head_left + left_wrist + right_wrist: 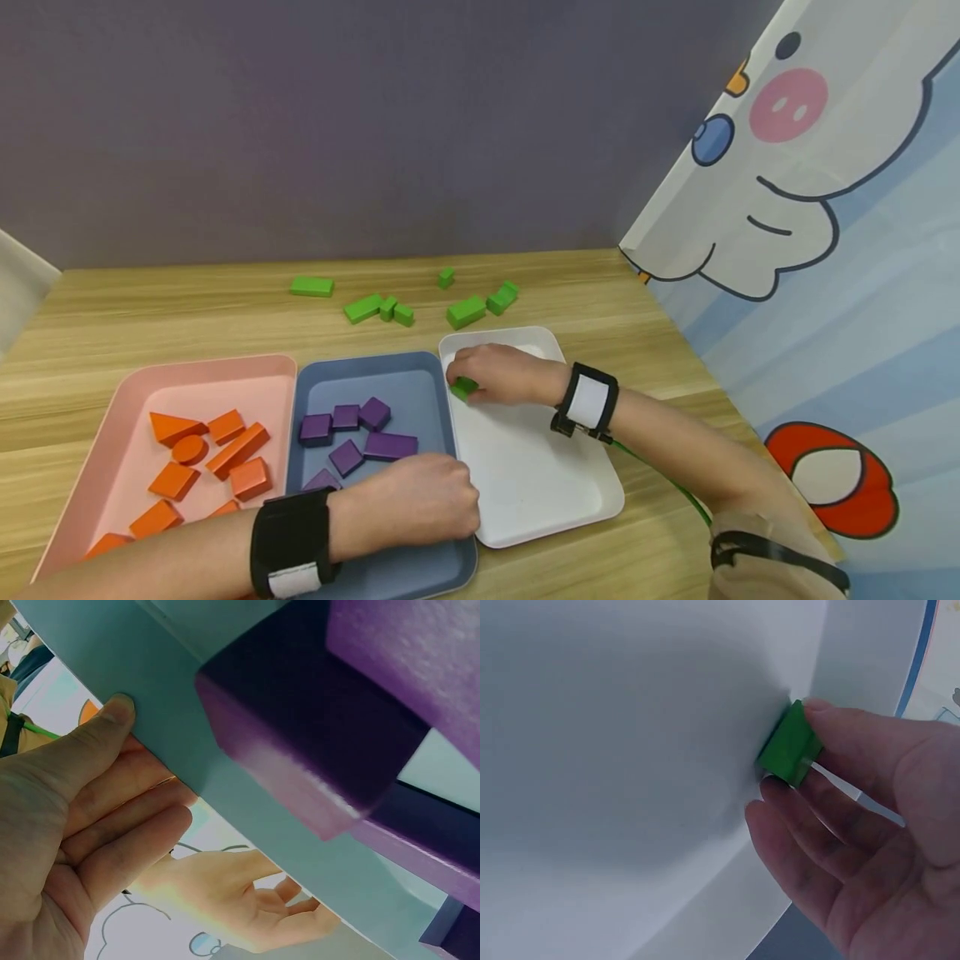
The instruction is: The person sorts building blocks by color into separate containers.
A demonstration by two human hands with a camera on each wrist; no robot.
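My right hand (506,372) reaches into the far left part of the white tray (543,483). Its thumb and fingers pinch a small green block (789,746) close to the tray's floor and wall. My left hand (412,504) is at the right side of the blue tray (367,367). In the left wrist view its thumb (116,712) lies over the tray's rim, with the curled fingers against the other side. Several purple blocks (390,447) lie in the blue tray, and the left forearm hides part of it.
Several green blocks (467,312) lie scattered on the wooden table (187,317) behind the trays. A pink tray (225,371) with several orange blocks (174,481) stands at the left. A grey panel (337,125) closes the back; a cartoon-print curtain (862,333) hangs at the right.
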